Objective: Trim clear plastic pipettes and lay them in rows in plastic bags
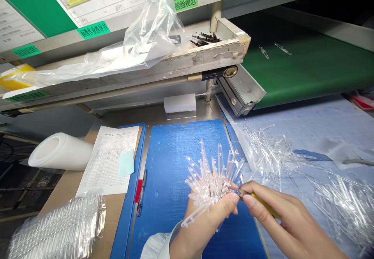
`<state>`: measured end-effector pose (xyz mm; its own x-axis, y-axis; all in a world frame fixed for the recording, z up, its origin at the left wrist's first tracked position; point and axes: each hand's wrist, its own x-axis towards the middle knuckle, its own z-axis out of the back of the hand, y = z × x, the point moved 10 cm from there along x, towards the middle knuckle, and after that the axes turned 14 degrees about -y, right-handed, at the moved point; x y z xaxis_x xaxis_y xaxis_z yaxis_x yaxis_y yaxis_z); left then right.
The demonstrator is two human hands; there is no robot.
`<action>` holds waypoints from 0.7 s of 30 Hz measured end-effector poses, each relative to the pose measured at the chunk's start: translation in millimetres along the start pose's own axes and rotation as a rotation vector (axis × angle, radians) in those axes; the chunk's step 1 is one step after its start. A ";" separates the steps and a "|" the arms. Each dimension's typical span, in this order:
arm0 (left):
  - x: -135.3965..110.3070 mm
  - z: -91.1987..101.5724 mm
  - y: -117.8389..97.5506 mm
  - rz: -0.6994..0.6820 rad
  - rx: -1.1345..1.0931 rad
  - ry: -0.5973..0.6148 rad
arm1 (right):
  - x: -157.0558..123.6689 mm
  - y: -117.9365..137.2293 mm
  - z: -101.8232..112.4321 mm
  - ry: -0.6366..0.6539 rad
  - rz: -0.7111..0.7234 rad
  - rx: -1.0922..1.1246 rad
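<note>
My left hand [204, 222] is closed round a bundle of clear plastic parts [212, 175] that fan upward like spikes above a blue board [175, 153]. My right hand [280, 220] pinches a small tool with a yellow handle [264, 204]; its dark metal tip touches the base of the bundle by my left fingers. A white sleeve cuff [157, 245] shows at my left wrist.
Loose clear parts [269, 146] lie on plastic film at right. A bag of clear parts [58, 227], a printed sheet [109, 159], a white roll [60, 151] and a pen [142, 192] are at left. A green conveyor [306, 68] and a shelf with a plastic bag [146, 40] stand behind.
</note>
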<state>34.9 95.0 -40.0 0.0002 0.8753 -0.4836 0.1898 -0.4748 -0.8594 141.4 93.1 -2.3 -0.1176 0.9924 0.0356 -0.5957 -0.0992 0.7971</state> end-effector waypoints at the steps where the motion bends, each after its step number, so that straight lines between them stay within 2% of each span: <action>1: 0.8 1.1 0.9 -0.014 0.001 -0.011 | 0.2 0.1 0.2 -0.006 0.001 -0.002; 9: -4.6 -4.0 -12.1 0.000 0.022 0.062 | 0.7 8.1 10.0 -0.094 0.082 -0.010; 13: -6.3 -6.0 -17.3 -0.010 0.029 0.087 | 1.6 5.5 6.5 -0.060 0.062 -0.008; 17: -2.6 -5.7 -9.4 -0.025 0.040 0.083 | 2.4 1.1 1.5 -0.007 0.036 -0.008; 21: 4.1 0.1 4.1 -0.060 0.054 0.012 | 2.3 3.3 2.2 0.006 0.066 0.007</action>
<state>35.6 96.6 -45.5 0.0023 0.9033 -0.4291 0.1368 -0.4253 -0.8946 140.9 95.2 1.7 -0.1615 0.9833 0.0844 -0.5813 -0.1639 0.7970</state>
